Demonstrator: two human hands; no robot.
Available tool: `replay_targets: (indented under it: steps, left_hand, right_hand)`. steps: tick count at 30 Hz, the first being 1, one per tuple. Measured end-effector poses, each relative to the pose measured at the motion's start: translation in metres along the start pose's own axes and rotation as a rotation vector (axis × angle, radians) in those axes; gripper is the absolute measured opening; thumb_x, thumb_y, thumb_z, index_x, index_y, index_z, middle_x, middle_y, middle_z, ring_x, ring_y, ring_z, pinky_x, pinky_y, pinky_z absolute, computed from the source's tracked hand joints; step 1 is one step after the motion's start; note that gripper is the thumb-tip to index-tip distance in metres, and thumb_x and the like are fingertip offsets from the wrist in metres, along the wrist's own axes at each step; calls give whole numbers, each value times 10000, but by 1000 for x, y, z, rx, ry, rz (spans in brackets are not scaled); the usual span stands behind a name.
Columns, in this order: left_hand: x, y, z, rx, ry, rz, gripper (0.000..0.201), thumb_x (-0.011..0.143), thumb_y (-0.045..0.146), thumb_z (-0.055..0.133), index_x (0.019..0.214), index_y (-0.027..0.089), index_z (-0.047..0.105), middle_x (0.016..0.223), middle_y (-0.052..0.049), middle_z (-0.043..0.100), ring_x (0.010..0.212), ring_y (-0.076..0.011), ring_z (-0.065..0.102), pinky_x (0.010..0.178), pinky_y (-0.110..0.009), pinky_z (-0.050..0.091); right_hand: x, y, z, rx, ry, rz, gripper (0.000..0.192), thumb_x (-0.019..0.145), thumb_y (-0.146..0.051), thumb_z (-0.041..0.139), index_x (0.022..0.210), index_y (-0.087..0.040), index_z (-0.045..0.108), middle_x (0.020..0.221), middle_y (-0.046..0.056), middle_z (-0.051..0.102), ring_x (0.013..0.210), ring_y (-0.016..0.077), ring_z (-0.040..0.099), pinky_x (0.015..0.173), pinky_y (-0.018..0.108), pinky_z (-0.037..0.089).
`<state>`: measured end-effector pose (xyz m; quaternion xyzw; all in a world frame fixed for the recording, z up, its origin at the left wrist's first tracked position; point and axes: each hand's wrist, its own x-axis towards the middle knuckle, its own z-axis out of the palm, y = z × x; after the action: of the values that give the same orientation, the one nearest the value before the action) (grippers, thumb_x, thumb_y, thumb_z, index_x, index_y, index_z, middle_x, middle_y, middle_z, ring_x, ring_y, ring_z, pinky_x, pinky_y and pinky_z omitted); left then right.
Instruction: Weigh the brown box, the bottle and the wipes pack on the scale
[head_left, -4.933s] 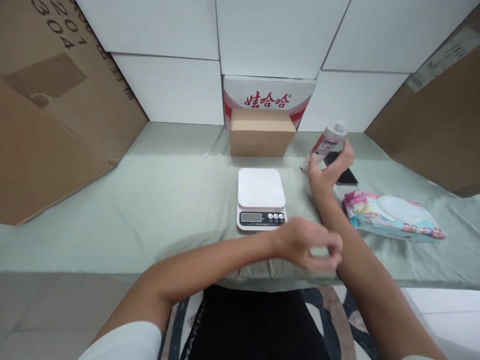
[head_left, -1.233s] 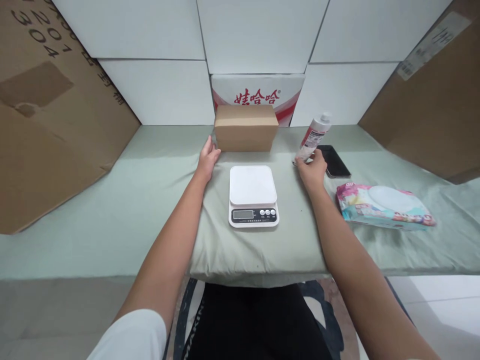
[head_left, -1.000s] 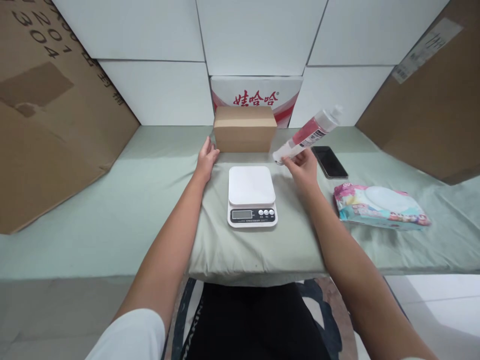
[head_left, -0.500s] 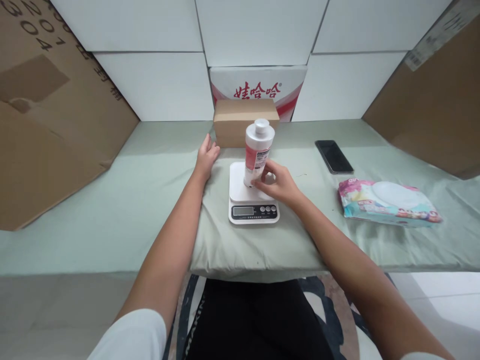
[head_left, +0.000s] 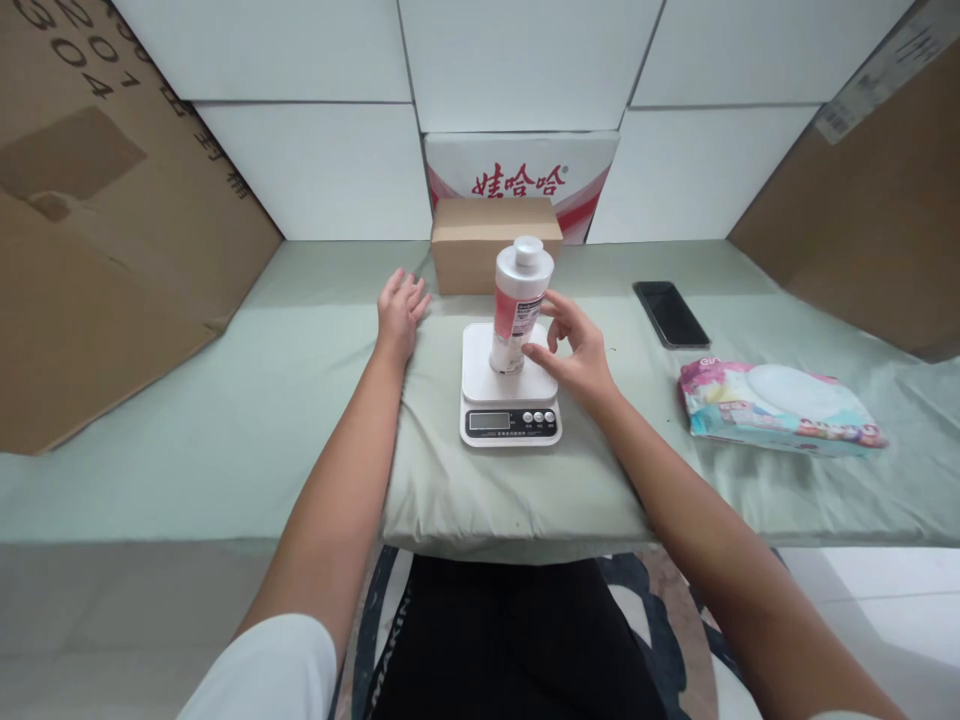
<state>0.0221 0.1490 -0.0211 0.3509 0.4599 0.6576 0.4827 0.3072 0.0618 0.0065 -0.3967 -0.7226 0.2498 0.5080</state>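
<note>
A white bottle [head_left: 514,310] with a pink label and a silvery-white cap stands upright on the pan of a white kitchen scale [head_left: 480,385]. The scale's display [head_left: 489,421] looks blank. Beside the bottle, on its right, my right hand [head_left: 574,350] is open, thumb and index finger apart. Its thumb tip is close to the bottle's lower side; whether it touches, I cannot tell. My left hand [head_left: 401,310] lies open on the green cloth, left of the scale and near a small brown cardboard box [head_left: 496,248], holding nothing.
A black phone [head_left: 671,315] and a colourful pack of wipes [head_left: 780,408] lie to the right. Behind the small box stands a white carton with red lettering [head_left: 521,165]. Large cardboard panels flank both sides, left [head_left: 112,260] and right [head_left: 870,220]. The cloth-covered surface [head_left: 330,450] ends near my lap.
My right hand has loosened from the bottle's lower part, its fingers spreading and shifting right. The bottle stays on the scale. My left hand has drawn slightly left, away from the brown box.
</note>
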Motion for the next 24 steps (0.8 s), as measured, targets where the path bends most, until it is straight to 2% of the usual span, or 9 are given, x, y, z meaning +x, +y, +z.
replay_targets:
  steps: [4,7,10,12,14,17,20,24]
  left_hand:
    - [0,2,2,-81,54,-25,760,951,297,632,1662,245,369,1718,-167,438,1529,-231,537,1247,-368,456]
    - [-2,3,5,-128,85,-39,686,952,230,593,1619,251,435,1698,-159,471,1486,-205,584,1211,-337,489]
    - [-4,4,7,-136,99,-42,675,928,243,642,1584,268,487,1685,-162,490,1479,-225,593,1211,-359,491]
    - [-4,5,7,-137,105,-44,679,915,239,651,1576,261,498,1678,-170,497,1476,-231,596,1204,-360,497]
    - [-4,5,7,-142,109,-47,679,913,215,625,1578,255,494,1672,-169,506,1464,-223,606,1189,-349,510]
    - [-4,5,8,-154,112,-48,682,914,201,599,1582,269,481,1665,-155,519,1449,-215,621,1183,-356,518]
    - [-4,5,8,-171,112,-53,689,916,186,583,1592,247,464,1671,-164,509,1452,-212,618,1184,-355,518]
    - [-4,4,7,-178,104,-50,700,907,206,626,1589,250,475,1670,-171,508,1463,-230,609,1192,-369,513]
  right_hand:
    - [-4,-4,11,12,-129,39,567,826,-526,825,1304,-252,690,1119,42,771,655,130,484,686,330,497]
    - [-5,-4,16,-17,-152,31,448,819,-499,829,1164,-231,730,965,19,750,655,137,484,677,325,457]
    - [-2,0,13,-16,-143,13,376,826,-513,823,1056,-227,740,892,9,723,701,156,541,714,329,455]
    - [3,7,6,-19,-73,9,350,815,-495,824,1017,-223,737,848,3,705,727,166,565,716,323,460]
    - [10,18,-5,-56,59,30,324,790,-449,822,998,-218,731,816,-5,693,726,165,569,697,312,458]
    - [21,41,-26,-123,248,106,319,772,-389,787,1030,-215,718,893,-2,734,689,142,556,690,308,467]
    - [28,64,-45,-143,364,191,389,736,-374,763,1080,-199,711,987,31,768,690,143,578,710,330,498]
    - [28,87,-55,-147,463,280,481,683,-397,760,1109,-179,709,981,59,770,784,191,649,775,379,561]
